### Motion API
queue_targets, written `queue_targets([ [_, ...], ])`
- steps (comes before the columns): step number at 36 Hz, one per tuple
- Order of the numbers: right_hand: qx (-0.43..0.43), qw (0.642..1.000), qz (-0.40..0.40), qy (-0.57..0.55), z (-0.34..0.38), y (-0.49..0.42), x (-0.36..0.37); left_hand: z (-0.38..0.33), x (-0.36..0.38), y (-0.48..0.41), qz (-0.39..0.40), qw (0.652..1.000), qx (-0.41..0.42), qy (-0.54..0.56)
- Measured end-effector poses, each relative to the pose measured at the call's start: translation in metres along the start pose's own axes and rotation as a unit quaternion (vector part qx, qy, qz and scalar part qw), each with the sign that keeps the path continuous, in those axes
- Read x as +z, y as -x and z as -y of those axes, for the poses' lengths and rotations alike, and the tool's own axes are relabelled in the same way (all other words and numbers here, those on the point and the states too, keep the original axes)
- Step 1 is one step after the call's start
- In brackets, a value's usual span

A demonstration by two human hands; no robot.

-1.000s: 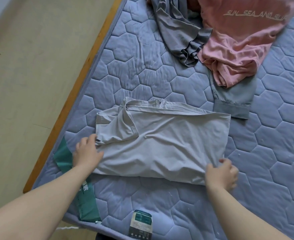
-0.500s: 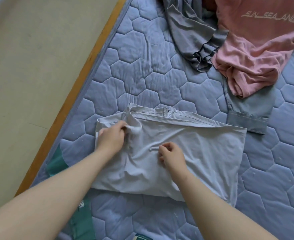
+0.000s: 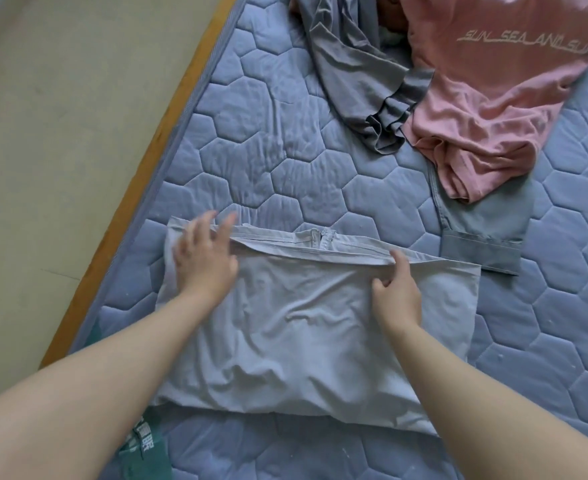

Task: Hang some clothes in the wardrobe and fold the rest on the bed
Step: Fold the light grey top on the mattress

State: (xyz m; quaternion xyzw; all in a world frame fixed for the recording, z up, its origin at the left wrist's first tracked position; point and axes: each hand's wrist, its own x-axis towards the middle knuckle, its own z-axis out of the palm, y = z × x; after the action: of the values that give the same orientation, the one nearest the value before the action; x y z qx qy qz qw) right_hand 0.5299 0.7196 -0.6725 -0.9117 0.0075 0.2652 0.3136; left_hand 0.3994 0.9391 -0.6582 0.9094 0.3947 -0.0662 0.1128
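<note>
Here, farthest left, lies the beige floor (image 3: 60, 133), then the wooden bed frame (image 3: 167, 140) running along the edge of the blue quilted mattress (image 3: 268, 150). A green label (image 3: 147, 452) shows at the mattress's near corner, partly hidden under my left forearm. My left hand (image 3: 204, 261) lies flat on the far left corner of the light grey garment (image 3: 303, 341), fingers straight and spread, holding nothing; it is somewhat blurred. The garment is spread folded on the mattress in front of me, its waistband on the far side with a small zip (image 3: 320, 237) at the middle. My right hand (image 3: 398, 292) has its fingers curled, pinching the folded upper layer just below the waistband, right of the zip. Beyond, near the far edge, a dark grey ruffled garment (image 3: 354, 81) lies crumpled, touching a pink T-shirt (image 3: 493, 109) with pale lettering. The T-shirt lies over a jeans leg (image 3: 483, 233) whose cuffed hem ends just beside the light grey garment's far right corner.
</note>
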Motion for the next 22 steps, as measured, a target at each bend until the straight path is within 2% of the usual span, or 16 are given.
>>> queue_targets([
  [1,0.004,1.0,0.0,0.011,0.0,-0.005,-0.002,-0.008,0.002,-0.002,0.035,0.997,0.058,-0.025],
  [3,-0.006,0.999,-0.012,0.036,0.002,-0.015,-0.004,-0.023,0.009,-0.009,0.082,0.988,0.119,-0.06],
  [6,-0.063,0.996,-0.022,0.066,0.007,-0.027,-0.006,-0.033,0.017,-0.026,0.076,0.987,0.136,-0.03],
  [10,-0.112,0.991,-0.032,0.071,0.012,-0.044,-0.012,-0.038,0.007,-0.052,0.125,0.979,0.147,0.072],
  [12,-0.102,0.992,-0.04,0.058,0.013,-0.052,-0.015,-0.041,0.0,-0.06,0.142,0.978,0.109,0.105],
  [15,-0.062,0.997,-0.025,0.04,0.012,-0.057,-0.015,-0.046,0.001,-0.066,0.148,0.985,0.089,0.008],
  [18,-0.032,0.999,-0.025,-0.016,0.011,-0.047,-0.014,-0.058,0.011,-0.057,0.163,0.977,0.136,-0.031],
  [22,-0.021,0.99,-0.109,-0.083,-0.003,-0.003,-0.011,-0.084,0.019,-0.038,0.241,0.952,0.187,-0.026],
])
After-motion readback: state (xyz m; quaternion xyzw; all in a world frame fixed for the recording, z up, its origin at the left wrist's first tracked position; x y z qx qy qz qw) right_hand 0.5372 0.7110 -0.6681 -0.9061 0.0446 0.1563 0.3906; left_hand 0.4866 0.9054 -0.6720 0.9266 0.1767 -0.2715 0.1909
